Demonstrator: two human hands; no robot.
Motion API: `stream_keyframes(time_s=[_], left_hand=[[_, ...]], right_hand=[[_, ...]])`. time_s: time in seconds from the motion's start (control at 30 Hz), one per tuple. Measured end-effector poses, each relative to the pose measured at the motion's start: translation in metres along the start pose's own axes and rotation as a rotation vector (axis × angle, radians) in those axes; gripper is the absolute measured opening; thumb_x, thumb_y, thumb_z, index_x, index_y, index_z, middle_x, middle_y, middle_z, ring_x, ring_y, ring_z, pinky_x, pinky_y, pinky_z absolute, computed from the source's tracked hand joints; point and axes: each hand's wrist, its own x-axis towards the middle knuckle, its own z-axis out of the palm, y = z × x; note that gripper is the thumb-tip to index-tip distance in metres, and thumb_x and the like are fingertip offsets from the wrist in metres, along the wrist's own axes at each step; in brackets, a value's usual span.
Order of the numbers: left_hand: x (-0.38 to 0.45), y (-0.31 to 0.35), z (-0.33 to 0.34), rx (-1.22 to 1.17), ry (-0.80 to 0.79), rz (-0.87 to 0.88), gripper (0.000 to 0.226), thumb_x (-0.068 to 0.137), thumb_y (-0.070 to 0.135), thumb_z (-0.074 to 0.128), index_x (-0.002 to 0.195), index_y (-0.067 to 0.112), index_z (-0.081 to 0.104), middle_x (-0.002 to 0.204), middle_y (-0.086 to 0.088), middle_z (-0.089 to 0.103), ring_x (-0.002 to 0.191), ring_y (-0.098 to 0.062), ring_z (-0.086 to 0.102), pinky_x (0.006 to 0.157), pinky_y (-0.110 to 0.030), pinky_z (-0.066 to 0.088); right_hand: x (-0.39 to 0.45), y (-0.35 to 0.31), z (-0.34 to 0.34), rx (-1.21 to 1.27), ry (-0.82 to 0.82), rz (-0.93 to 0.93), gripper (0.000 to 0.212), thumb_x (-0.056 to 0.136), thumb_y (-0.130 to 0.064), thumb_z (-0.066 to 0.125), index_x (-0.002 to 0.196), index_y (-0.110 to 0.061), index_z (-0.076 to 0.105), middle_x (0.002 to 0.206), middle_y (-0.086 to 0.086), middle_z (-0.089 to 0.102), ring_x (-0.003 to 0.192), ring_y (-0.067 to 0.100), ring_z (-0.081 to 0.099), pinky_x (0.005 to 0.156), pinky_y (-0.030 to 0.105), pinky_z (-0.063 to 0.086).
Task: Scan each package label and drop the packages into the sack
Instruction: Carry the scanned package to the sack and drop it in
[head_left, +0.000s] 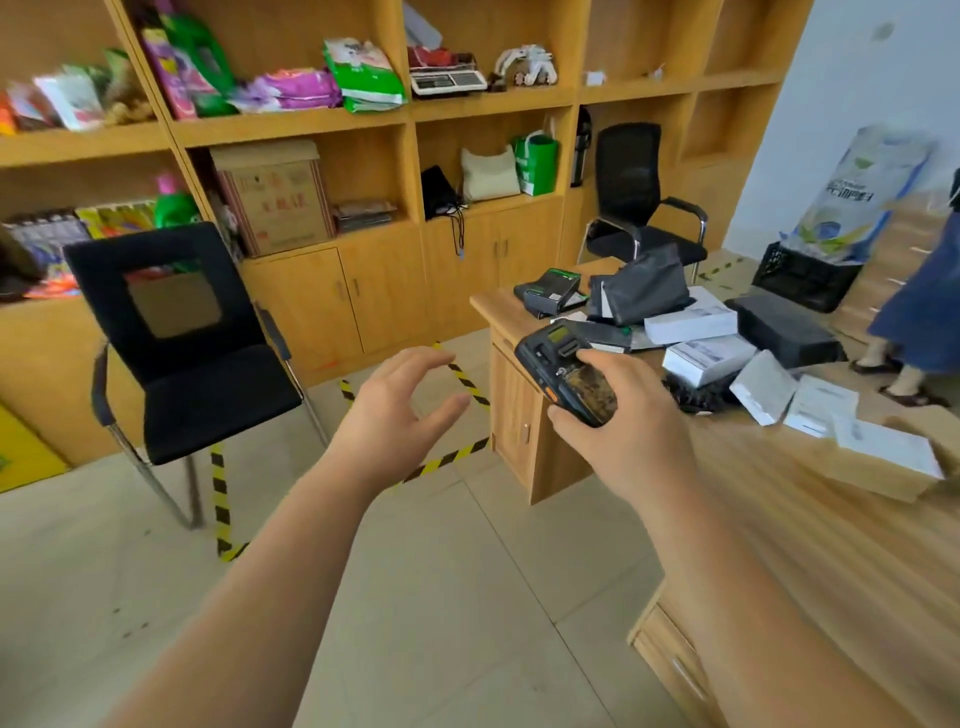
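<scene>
head | right hand grip: boxy black scanner | left hand loose, empty

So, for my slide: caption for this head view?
Right hand grips scanner, left hand empty, packages on desk.

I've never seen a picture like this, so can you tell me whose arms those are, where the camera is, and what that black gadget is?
The camera sits on a person's head, looking forward and down, so you see their own two arms. The right hand grips a black handheld scanner for reading labels. The left hand is empty, with loosely curved fingers, out over the floor. On the wooden desk lie the packages: white boxes and black bags. No sack is clearly visible. Behind stand shelves and a black chair.
</scene>
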Motion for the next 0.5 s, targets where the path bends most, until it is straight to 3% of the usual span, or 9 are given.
stream_keyframes(time_s=[0.17,0.37,0.5], left_hand=[[0.103,-0.030,0.008,0.051,-0.021,-0.010,0.050,0.093,0.044,0.059,0.139,0.028,0.050,0.140,0.012,0.050,0.132,-0.005,0.041,0.108,-0.023,0.031],[0.220,-0.073,0.049,-0.019,-0.055,-0.003,0.049,0.093,0.044,0.060,0.139,0.027,0.051,0.139,0.014,0.049,0.131,-0.005,0.041,0.110,-0.027,0.034],[0.313,-0.103,0.094,-0.083,-0.119,0.115,0.045,0.093,0.040,0.063,0.135,0.026,0.054,0.127,0.022,0.048,0.120,0.005,0.041,0.099,-0.008,0.029]], right_hand=[[0.097,0.022,0.046,-0.033,-0.019,-0.018,0.063,0.076,-0.046,0.076,0.133,-0.032,0.052,0.128,-0.008,0.055,0.112,0.013,0.055,0.079,0.024,0.043],[0.193,0.074,0.089,-0.016,0.032,0.082,0.061,0.075,-0.050,0.073,0.130,-0.034,0.053,0.124,-0.011,0.054,0.112,0.011,0.054,0.084,0.030,0.050],[0.246,0.116,0.118,-0.060,0.105,0.191,0.058,0.073,-0.044,0.076,0.126,-0.033,0.055,0.122,-0.011,0.055,0.111,0.011,0.054,0.083,0.033,0.050]])
